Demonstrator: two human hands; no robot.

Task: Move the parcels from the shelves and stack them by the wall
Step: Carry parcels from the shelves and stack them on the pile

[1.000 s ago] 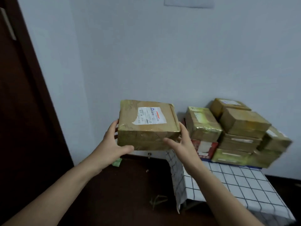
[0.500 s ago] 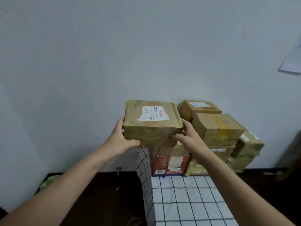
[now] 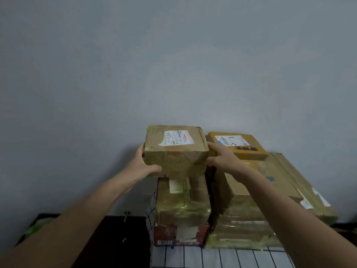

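Plainly, the parcel (image 3: 175, 149) is sitting at centre frame, on or just above the left column of the pile by the wall (image 3: 173, 74) — whether it is touching the taped box (image 3: 183, 202) below, I cannot tell. The left hand (image 3: 143, 165) is gripping its left side, thumb across the front; the right hand (image 3: 222, 157) is clasping its right side. It is overhanging the box leftward, so releasing it off-centre is risking a tip — and the right hand is risking getting pinched against the orange box (image 3: 237, 146).
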